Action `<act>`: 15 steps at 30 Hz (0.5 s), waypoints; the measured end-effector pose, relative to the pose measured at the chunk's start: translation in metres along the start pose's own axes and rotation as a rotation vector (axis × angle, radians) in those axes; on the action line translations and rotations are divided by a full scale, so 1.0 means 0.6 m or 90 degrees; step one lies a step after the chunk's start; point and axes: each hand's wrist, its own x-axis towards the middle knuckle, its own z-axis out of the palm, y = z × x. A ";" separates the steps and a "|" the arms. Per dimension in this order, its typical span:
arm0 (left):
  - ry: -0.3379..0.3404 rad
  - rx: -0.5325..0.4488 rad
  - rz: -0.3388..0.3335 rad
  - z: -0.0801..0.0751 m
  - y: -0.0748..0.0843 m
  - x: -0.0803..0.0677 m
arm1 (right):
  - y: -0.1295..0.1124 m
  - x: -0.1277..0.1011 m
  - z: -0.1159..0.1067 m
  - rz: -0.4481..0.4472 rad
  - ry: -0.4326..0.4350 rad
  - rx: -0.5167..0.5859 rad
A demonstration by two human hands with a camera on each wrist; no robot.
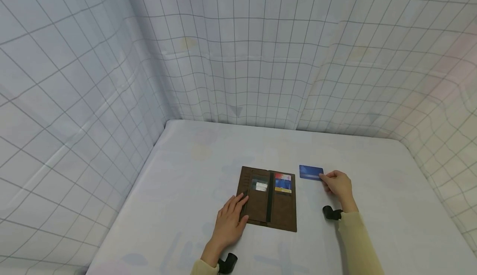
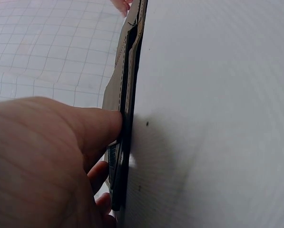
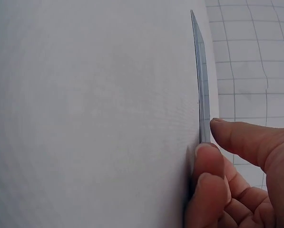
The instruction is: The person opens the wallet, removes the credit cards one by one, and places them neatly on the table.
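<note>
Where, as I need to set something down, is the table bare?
The white table is bare beyond the open wallet and blue card, up to the checked curtain, and left of the left hand. It is crowded from the wallet across to the right hand.

The head camera looks forward and down from above the left hand (image 1: 228, 226) and right hand (image 1: 339, 185) to the gridded cloth (image 1: 257, 59) beyond them. Each wrist camera looks from close in, low along the tabletop (image 1: 190, 163): the wallet (image 2: 114, 90) edge-on at the left hand, the blue card (image 3: 203, 85) edge-on at the right, both shared with the head view.
</note>
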 end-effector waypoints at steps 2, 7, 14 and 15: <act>0.001 0.001 0.001 0.000 0.000 -0.001 | 0.001 0.000 0.000 0.005 0.001 0.009; 0.012 0.006 0.011 -0.001 0.001 -0.001 | 0.002 0.001 0.002 0.005 0.003 0.018; 0.034 0.004 0.025 0.000 0.002 -0.002 | 0.002 0.001 0.004 0.010 -0.001 0.015; 0.036 0.003 0.025 0.000 0.002 -0.003 | 0.002 0.000 0.004 0.010 -0.004 0.014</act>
